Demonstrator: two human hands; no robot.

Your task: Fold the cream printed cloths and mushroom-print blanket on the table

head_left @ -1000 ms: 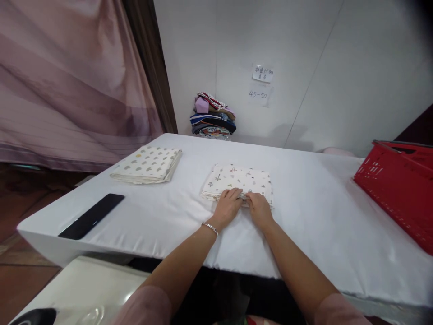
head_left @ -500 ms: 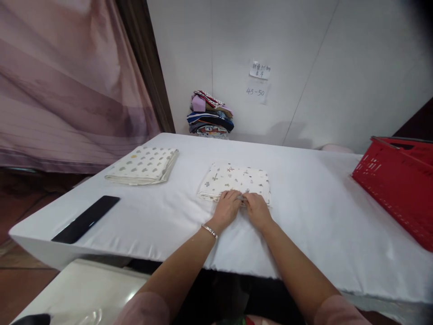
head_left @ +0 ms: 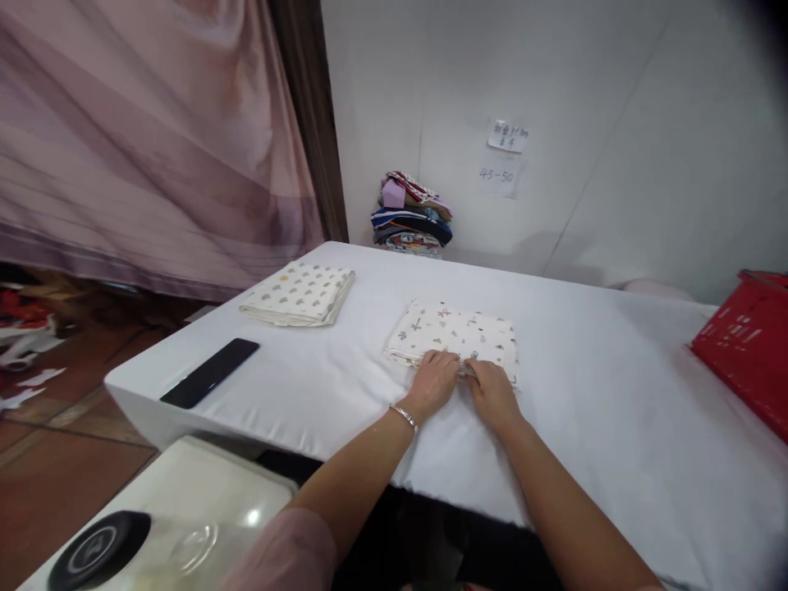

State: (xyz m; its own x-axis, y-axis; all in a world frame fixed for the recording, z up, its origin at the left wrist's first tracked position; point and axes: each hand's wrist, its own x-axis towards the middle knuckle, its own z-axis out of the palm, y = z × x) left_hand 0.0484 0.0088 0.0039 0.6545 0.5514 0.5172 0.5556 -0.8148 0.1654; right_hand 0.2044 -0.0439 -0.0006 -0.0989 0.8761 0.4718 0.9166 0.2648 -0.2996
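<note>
A folded white cloth (head_left: pixel 459 324) with small printed motifs lies flat on the white-covered table (head_left: pixel 591 386) in front of me. My left hand (head_left: pixel 436 380), with a silver bracelet at the wrist, is closed on its near edge. Close beside it, my right hand (head_left: pixel 493 394) pinches the same edge, and the fabric layers bunch between the two hands. Most fingertips are tucked into the cloth and partly hidden. Farther left on the table rests another folded cloth (head_left: pixel 301 294), cream with grey leaf-like prints and one yellow print.
A black phone-like slab (head_left: pixel 211 373) lies near the table's left edge. The red basket (head_left: pixel 748 345) stands at the far right. Behind the table, a stack of folded fabrics (head_left: pixel 411 217) rises by the wall. A white box-like surface (head_left: pixel 197 476) is at lower left, below a pink curtain (head_left: pixel 185 148).
The view has swung left, so everything sits farther right in the picture. Both hands stay at the cloth's near edge, with a slightly wider gap between them.
</note>
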